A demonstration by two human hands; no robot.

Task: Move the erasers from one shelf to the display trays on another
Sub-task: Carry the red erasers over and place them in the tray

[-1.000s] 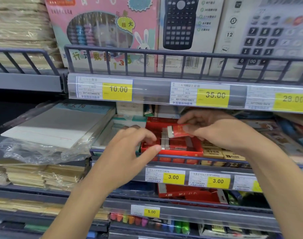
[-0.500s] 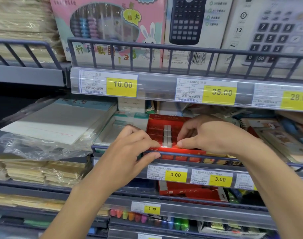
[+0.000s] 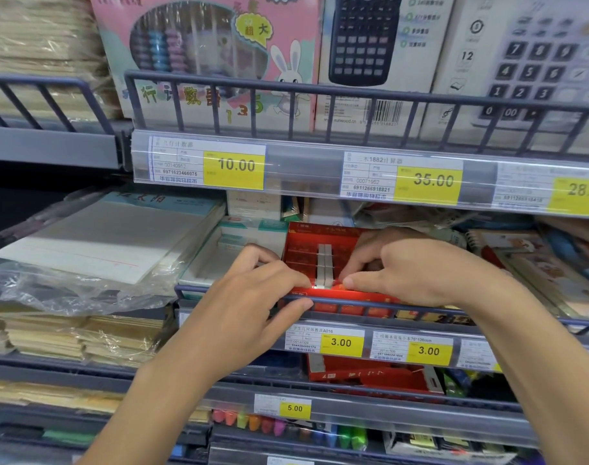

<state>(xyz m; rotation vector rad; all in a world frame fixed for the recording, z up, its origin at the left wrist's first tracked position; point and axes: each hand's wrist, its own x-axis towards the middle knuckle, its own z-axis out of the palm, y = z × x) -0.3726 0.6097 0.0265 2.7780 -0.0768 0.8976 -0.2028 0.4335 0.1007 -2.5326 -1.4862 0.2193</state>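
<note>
Red display tray (image 3: pixel 314 238): it is sitting on the middle shelf behind the grey wire rail (image 3: pixel 403 305), its front edge right against the rail, which is keeping it from sliding forward while it is being filled.

Erasers (image 3: pixel 324 263): they are standing on edge in a narrow pale row running front to back down the tray, packed so that each one is propping up the next; the row is only partly filling the tray, so the task is looking well short of done.

Left hand (image 3: pixel 249 313): it is curling round the tray's left front corner, thumb lying along the rail and fingertips bent in toward the near end of the row, most likely bracing the tray against the push from the other side.

Right hand (image 3: pixel 410 273): its fingers are bending down into the tray at the right of the row, thumb and forefinger drawn together at the front, seemingly pinching or pressing a red-wrapped eraser (image 3: pixel 340 286) into place; the glare there is making it hard to say whether it is being gripped or only nudged.

Lower red box (image 3: pixel 370 375): it is lying open on the shelf beneath, possibly the supply being drawn from.

Price label strip (image 3: pixel 341 342): it is fronting the shelf just under the rail.
</note>
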